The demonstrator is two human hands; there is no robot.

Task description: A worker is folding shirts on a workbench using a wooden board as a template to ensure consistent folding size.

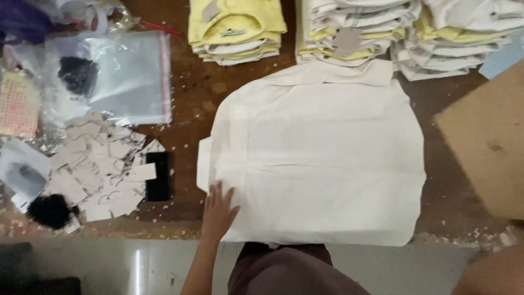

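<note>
A cream-white shirt [322,158] lies spread flat on the brown table [188,93], collar toward the far side. My left hand [218,210] rests flat on the shirt's near left corner, fingers spread, holding nothing. My right hand itself is out of sight; only a blurred skin-coloured shape [494,273], possibly my right arm, shows at the bottom right corner. A brown cardboard sheet [486,142] lies at the right edge beside the shirt.
Stacks of folded yellow shirts [237,27] and white-and-yellow shirts [349,33] line the far side. At left are a clear zip bag [125,76], a heap of paper tags [98,169], a flat black rectangle [158,176] and a black clump [50,210].
</note>
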